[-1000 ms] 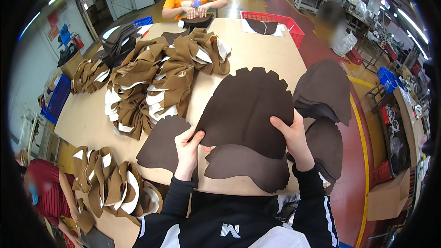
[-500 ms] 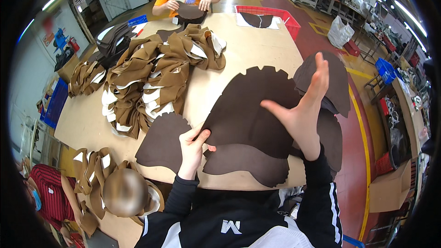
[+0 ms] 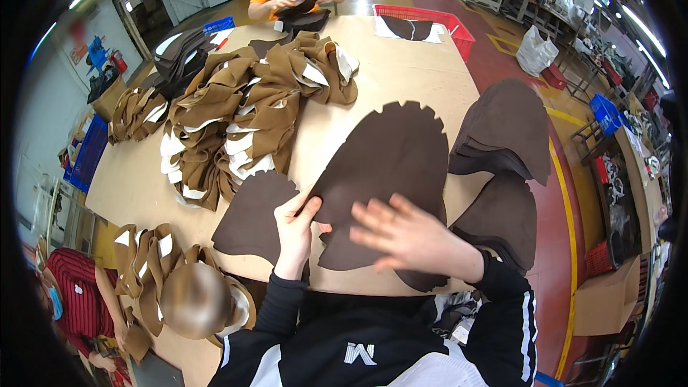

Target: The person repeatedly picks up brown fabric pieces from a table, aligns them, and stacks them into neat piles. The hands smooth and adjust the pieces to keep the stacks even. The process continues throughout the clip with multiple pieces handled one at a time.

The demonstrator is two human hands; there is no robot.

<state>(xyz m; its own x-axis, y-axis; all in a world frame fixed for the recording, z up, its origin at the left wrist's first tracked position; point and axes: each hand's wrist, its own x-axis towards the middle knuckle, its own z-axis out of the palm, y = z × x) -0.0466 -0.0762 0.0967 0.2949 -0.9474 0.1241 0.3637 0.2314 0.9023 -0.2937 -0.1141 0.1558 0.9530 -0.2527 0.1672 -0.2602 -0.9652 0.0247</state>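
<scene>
Left hand [image 3: 295, 223] pinches the dark brown notched leather piece [image 3: 390, 165] at the desk's [image 3: 401, 72] near edge; right hand [image 3: 408, 236], spread flat, smooths it, probably before stacking.

Large dark-brown notched leather piece [image 3: 390, 172], flat on table's near edge, fingers [image 3: 304, 204] pinching its left rim

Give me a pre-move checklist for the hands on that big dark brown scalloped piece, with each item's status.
1. Left hand pinches the lower left edge of the scalloped dark brown piece: ok.
2. Right hand grips the piece: not ok, it is spread open over it and motion-blurred.
3. Piece lies flat: cannot tell.
4. Piece is apart from the tan folded pile: ok.
5. Piece is separate from the dark stack at the right: ok, bare table shows between them.
</scene>
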